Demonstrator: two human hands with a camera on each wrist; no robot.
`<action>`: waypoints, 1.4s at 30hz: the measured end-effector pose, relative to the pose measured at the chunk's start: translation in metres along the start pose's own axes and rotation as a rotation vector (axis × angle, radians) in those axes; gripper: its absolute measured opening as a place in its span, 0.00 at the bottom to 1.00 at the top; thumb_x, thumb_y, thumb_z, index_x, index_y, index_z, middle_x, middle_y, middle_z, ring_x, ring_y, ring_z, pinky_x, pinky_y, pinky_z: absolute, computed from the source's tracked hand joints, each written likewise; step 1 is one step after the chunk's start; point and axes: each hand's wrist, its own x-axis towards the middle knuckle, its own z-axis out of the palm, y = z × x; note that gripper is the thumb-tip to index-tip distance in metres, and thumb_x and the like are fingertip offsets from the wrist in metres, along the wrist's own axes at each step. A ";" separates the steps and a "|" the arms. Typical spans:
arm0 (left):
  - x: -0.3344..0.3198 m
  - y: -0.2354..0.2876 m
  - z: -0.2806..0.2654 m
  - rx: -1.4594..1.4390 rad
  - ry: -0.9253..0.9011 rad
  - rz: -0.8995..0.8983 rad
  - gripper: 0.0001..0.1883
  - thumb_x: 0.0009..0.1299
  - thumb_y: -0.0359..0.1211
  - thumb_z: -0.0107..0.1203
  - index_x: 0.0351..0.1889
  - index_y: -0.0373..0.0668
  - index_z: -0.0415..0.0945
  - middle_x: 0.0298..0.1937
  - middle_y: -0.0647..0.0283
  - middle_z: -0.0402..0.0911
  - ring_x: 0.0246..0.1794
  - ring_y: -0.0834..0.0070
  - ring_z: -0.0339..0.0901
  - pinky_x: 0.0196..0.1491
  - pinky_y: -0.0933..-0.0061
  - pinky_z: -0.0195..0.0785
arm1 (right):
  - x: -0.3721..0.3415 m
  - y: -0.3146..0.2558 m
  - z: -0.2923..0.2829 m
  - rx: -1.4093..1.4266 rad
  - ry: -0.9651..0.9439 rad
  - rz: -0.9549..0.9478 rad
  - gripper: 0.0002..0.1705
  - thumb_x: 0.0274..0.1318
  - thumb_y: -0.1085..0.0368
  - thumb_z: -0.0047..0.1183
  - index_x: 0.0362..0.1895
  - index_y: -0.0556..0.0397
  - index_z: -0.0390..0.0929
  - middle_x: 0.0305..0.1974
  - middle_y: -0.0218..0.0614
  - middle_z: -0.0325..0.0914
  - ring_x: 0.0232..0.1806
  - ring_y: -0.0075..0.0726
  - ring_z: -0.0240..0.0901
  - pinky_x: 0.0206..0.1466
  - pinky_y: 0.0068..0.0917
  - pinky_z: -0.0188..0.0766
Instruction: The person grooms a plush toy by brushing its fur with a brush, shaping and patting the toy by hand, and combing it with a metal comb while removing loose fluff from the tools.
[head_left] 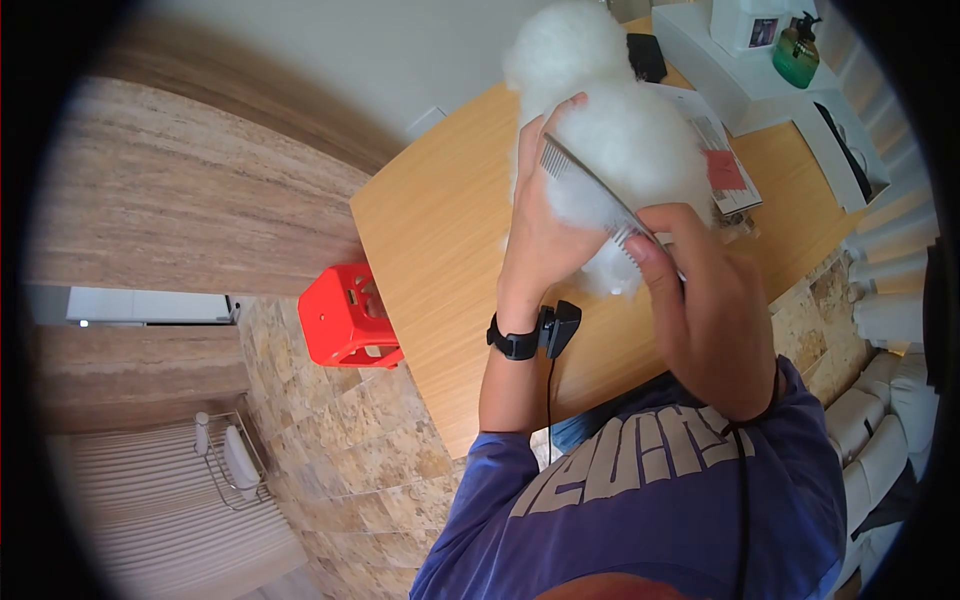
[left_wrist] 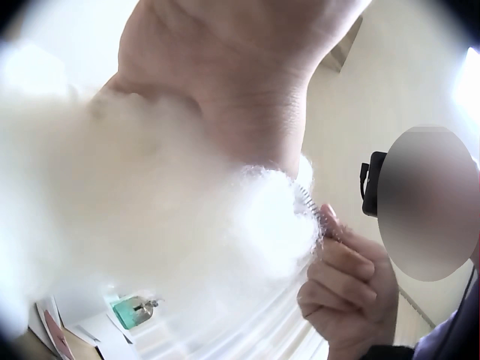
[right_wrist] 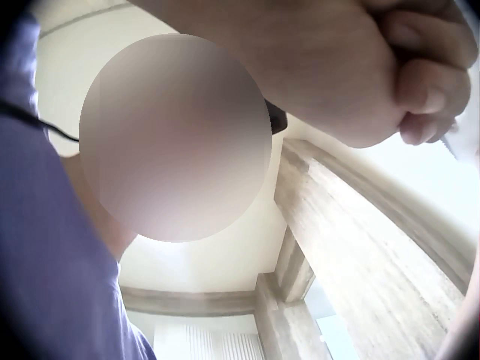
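A large white fluffy mass (head_left: 635,150) lies on the wooden table, with a rounder lump at its far end. My left hand (head_left: 545,225) rests along its near left side, one finger reaching up over the fluff. In the left wrist view the palm side of that arm hangs over the fluff, and the fingertips are hidden. A metal comb (head_left: 592,182) slants across the fluff just above the left hand, its teeth pointing down and left. My right hand (head_left: 715,305) pinches the comb's near end between thumb and forefinger, the other fingers curled.
The wooden table (head_left: 440,200) bears papers with a red patch (head_left: 724,170) and a black object (head_left: 646,57). A green pump bottle (head_left: 797,50) stands on a white unit at the far right. Beside the table's left edge sits a red stool (head_left: 345,315).
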 end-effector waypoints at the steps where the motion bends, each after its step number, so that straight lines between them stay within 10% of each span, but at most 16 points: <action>1: -0.001 0.000 0.000 0.005 0.000 -0.003 0.46 0.53 0.29 0.71 0.74 0.40 0.65 0.69 0.49 0.69 0.68 0.48 0.70 0.69 0.58 0.65 | -0.001 -0.004 0.004 -0.105 0.015 -0.045 0.07 0.69 0.66 0.56 0.42 0.54 0.73 0.18 0.43 0.74 0.18 0.50 0.75 0.22 0.39 0.66; 8: -0.003 0.003 -0.006 -0.093 0.054 -0.050 0.42 0.55 0.26 0.67 0.72 0.39 0.67 0.67 0.49 0.70 0.67 0.48 0.71 0.68 0.58 0.66 | -0.011 -0.017 0.025 -0.436 0.092 -0.236 0.15 0.66 0.67 0.58 0.52 0.63 0.75 0.17 0.32 0.70 0.14 0.30 0.72 0.17 0.29 0.63; 18: 0.000 -0.012 -0.003 0.043 0.043 -0.048 0.44 0.56 0.27 0.68 0.74 0.40 0.65 0.67 0.49 0.70 0.67 0.48 0.70 0.69 0.58 0.64 | -0.001 0.007 0.004 -0.120 -0.131 0.038 0.09 0.71 0.63 0.54 0.50 0.51 0.71 0.25 0.50 0.78 0.23 0.60 0.76 0.26 0.46 0.69; 27: 0.001 -0.001 -0.004 0.103 0.030 0.028 0.48 0.53 0.30 0.67 0.77 0.42 0.62 0.77 0.45 0.59 0.77 0.43 0.58 0.74 0.52 0.58 | 0.017 0.038 -0.030 0.022 -0.169 0.000 0.05 0.75 0.70 0.43 0.49 0.57 0.71 0.26 0.40 0.78 0.26 0.38 0.76 0.36 0.31 0.71; 42: 0.001 0.007 0.000 -0.050 -0.027 -0.027 0.43 0.53 0.29 0.64 0.73 0.42 0.68 0.81 0.47 0.56 0.80 0.47 0.55 0.78 0.55 0.53 | 0.033 0.042 -0.049 -0.069 -0.134 0.000 0.06 0.70 0.64 0.55 0.42 0.53 0.76 0.16 0.42 0.70 0.17 0.43 0.68 0.27 0.34 0.59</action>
